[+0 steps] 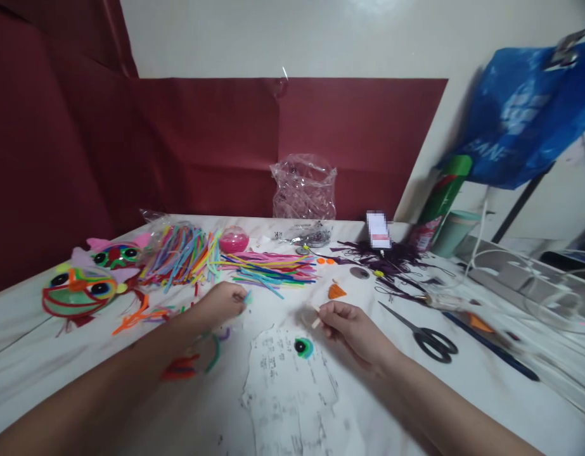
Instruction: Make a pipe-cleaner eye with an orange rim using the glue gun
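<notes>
My left hand (224,300) is closed, with a small light-blue piece (248,297) showing at its fingertips; blur hides what kind of thing it is. My right hand (344,322) pinches a short pale stick (315,322). Between and below both hands lies a torn paper sheet (277,386) with writing on it. A round eye shape (303,348) in green and blue with a black centre rests on that sheet, close to my right fingers. Just beyond the right hand sits an orange scrap (336,291). Near my left forearm are a red piece (180,367) and a green curved strip (215,354).
Bundles of coloured pipe cleaners (273,269) spread behind the hands. Two decorated fish-like faces (78,291) stand at left. Black scissors (428,335), a glue gun (451,301) and a dark blue pen-like tool (492,347) lie right. A phone (378,230) stands among dark purple strands (401,263).
</notes>
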